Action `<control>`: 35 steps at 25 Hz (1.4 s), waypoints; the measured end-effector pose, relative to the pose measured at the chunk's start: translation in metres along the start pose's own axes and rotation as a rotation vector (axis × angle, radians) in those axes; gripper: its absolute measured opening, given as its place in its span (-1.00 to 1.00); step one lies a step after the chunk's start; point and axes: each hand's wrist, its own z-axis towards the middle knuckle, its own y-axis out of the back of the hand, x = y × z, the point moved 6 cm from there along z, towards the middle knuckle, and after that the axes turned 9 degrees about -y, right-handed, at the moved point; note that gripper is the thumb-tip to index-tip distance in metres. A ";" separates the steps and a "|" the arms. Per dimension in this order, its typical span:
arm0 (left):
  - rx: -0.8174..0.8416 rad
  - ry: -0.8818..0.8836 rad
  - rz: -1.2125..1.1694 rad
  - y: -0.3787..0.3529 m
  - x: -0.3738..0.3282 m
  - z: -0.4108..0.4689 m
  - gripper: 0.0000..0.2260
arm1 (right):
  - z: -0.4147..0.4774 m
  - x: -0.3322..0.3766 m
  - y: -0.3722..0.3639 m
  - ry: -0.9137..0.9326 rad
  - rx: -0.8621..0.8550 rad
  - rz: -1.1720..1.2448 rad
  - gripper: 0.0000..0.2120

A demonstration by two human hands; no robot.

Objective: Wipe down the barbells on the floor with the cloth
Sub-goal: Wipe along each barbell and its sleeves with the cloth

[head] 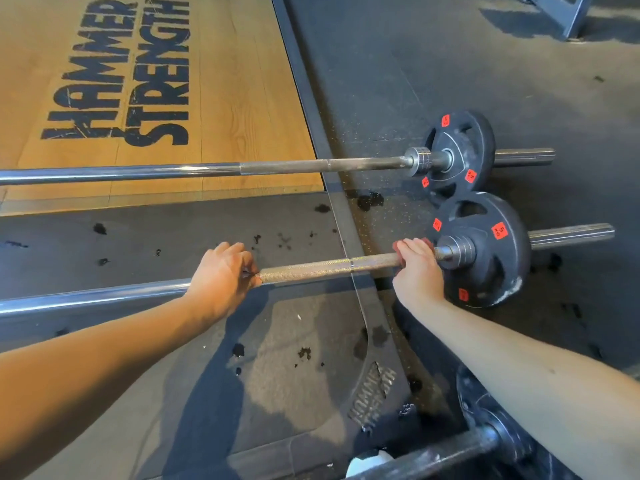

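Two barbells lie side by side on the floor. The near barbell (pixel 325 268) has a black 5 kg plate (pixel 485 251) at its right end. My left hand (pixel 221 271) grips its bar where the smooth steel meets the knurled part. My right hand (pixel 417 261) is wrapped around the bar just left of the collar, holding a reddish cloth (pixel 398 259) against it; only the cloth's edges peek out. The far barbell (pixel 284 167) with its own black plate (pixel 460 154) lies untouched beyond.
A wooden lifting platform (pixel 225 81) with black lettering lies at the back left, rubber mats (pixel 304 341) with dark spots under my arms. A third bar and plate (pixel 485 441) sit at the bottom right. A metal frame leg (pixel 571 19) stands far right.
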 end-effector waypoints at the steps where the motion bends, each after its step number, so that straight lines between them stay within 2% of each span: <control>1: -0.006 -0.017 0.004 0.000 -0.003 -0.003 -0.90 | -0.006 0.003 0.001 -0.003 0.020 0.001 -0.61; 5: -0.029 -0.058 0.035 -0.001 -0.014 -0.021 -0.90 | -0.038 0.048 -0.007 0.054 0.121 0.008 -0.63; 9: -0.048 -0.126 0.039 -0.004 -0.023 -0.036 -0.86 | -0.078 0.102 -0.020 0.143 0.210 0.093 -0.44; 12: -0.063 -0.181 0.040 -0.004 -0.030 -0.044 -0.86 | -0.093 0.109 -0.028 0.256 0.215 0.113 -0.47; 14: -0.047 -0.216 0.051 -0.007 -0.035 -0.048 -0.86 | -0.096 0.095 -0.027 0.345 0.244 0.148 -0.52; 17: -0.073 -0.234 0.047 -0.008 -0.039 -0.055 -0.88 | -0.086 0.038 -0.011 0.347 0.244 0.198 -0.49; 21: -0.069 -0.247 -0.009 -0.008 -0.030 -0.067 -0.93 | -0.059 -0.053 0.014 0.092 0.163 0.123 -0.52; 23: -0.032 -0.260 -0.020 -0.005 -0.022 -0.068 -0.88 | -0.052 -0.060 0.016 0.031 0.145 0.098 -0.54; 26: -0.029 -0.170 0.036 0.006 0.007 -0.071 -0.85 | -0.060 -0.018 0.010 0.014 0.125 0.101 -0.64; 29: 0.040 -0.019 0.091 0.011 0.034 -0.079 -0.78 | -0.082 0.064 -0.011 0.152 0.190 0.077 -0.75; 32: 0.080 0.022 0.085 0.018 0.040 -0.082 -0.77 | -0.103 0.150 -0.034 0.240 0.291 0.055 -0.87; 35: 0.109 0.048 0.072 0.025 0.043 -0.085 -0.79 | -0.130 0.228 -0.053 0.352 0.379 0.030 -0.85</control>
